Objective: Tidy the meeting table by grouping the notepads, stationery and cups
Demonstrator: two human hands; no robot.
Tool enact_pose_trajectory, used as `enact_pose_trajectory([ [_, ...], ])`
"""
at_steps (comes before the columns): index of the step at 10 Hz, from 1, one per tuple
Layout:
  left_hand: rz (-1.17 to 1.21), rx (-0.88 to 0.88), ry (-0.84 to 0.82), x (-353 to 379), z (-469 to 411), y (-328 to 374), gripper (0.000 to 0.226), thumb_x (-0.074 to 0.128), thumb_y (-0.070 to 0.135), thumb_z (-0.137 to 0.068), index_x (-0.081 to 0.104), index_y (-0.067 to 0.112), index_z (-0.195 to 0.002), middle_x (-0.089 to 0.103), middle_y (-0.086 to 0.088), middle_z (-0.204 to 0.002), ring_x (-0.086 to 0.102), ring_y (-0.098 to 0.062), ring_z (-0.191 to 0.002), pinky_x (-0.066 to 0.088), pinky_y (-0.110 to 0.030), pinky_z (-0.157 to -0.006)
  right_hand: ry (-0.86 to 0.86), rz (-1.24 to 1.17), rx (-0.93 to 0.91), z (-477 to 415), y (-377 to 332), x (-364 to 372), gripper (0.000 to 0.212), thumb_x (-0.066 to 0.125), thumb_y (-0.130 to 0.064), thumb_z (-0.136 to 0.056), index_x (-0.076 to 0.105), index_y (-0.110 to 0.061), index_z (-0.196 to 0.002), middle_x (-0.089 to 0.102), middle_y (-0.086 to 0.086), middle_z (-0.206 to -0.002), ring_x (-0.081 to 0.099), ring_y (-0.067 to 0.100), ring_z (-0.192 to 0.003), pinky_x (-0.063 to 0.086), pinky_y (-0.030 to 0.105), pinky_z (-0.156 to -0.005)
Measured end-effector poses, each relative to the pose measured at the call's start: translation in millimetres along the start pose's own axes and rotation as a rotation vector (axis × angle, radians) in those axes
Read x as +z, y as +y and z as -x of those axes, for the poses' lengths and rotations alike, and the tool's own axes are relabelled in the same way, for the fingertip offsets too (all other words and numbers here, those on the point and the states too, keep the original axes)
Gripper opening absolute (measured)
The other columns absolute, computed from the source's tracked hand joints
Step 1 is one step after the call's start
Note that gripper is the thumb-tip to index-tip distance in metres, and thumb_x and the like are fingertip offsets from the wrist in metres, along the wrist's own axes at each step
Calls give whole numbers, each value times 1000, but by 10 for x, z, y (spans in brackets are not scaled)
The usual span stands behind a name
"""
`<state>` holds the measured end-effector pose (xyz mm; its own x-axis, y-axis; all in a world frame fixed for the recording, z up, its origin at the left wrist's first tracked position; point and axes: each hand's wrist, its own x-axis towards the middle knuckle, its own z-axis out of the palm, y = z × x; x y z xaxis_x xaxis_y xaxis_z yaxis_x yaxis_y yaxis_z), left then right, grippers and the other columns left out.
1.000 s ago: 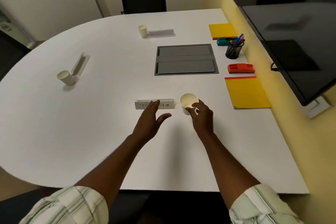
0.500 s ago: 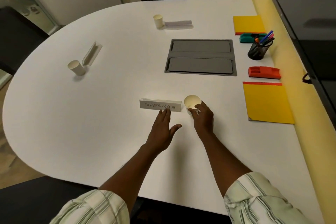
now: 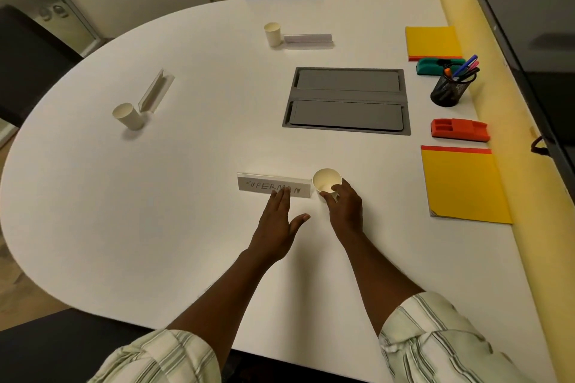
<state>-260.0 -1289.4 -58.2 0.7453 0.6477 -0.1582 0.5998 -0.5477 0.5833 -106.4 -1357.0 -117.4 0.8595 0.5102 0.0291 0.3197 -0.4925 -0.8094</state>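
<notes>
My right hand (image 3: pixel 345 208) grips a cream paper cup (image 3: pixel 326 182) standing near the front middle of the white table (image 3: pixel 186 196). Just left of it, my left hand (image 3: pixel 277 224) lies flat with straight fingers touching the front of a clear name plate (image 3: pixel 264 186) with handwritten letters. A second cup (image 3: pixel 127 116) stands at the left beside another name plate (image 3: pixel 155 91). A third cup (image 3: pixel 272 34) stands at the back next to a third plate (image 3: pixel 308 39). Two yellow notepads (image 3: pixel 465 185) (image 3: pixel 433 41) lie along the right edge.
A black mesh pen holder (image 3: pixel 448 91) with several pens, a green stapler (image 3: pixel 435 66) and a red stapler (image 3: pixel 460 130) sit along the right side. A grey cable hatch (image 3: pixel 347 101) is set into the table centre. A dark screen (image 3: pixel 535 50) hangs on the yellow wall at right.
My left hand's fingers slid forward onto the name plate. My right hand kept its hold on the cup. The camera shifted closer and left.
</notes>
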Motion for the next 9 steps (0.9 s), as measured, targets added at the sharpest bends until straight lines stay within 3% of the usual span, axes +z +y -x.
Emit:
enact_pose_trajectory([
  [2,-7,-21,-10,-19,-30,-49,77,40,53,-93,6,14,-151,7,0,-160,0,-13,-147,8,-28,-119,-16,-3,45,-21,13,54,28,71,-13,-83,64,3,-106,65,14,-113,61,32,-100,50,36,-83],
  [4,-8,-26,15,-58,-63,-65,77,40,52,-93,7,14,-151,7,-1,-160,0,-12,-147,7,-28,-119,-79,52,77,11,-5,71,41,69,-19,-86,59,-4,-124,43,22,-144,47,36,-127,42,40,-102],
  [5,-6,-13,20,-64,-58,-37,76,40,51,-94,7,13,-151,8,-1,-160,0,-13,-147,7,-27,-119,-55,63,57,83,-12,28,48,67,-22,-88,54,-9,-132,33,16,-151,41,32,-133,40,40,-104],
  [8,6,6,33,-94,19,35,77,40,52,-93,8,12,-151,9,-2,-159,0,-14,-147,7,-27,-118,51,73,42,322,30,-87,53,61,-33,-91,46,-5,-134,42,12,-144,39,30,-131,42,41,-100],
  [9,-8,9,41,-123,92,47,77,39,53,-93,8,12,-151,8,-2,-160,1,-14,-147,7,-27,-118,211,112,-9,442,8,-59,42,61,-30,-91,52,-2,-121,54,15,-127,51,33,-114,49,43,-89],
])
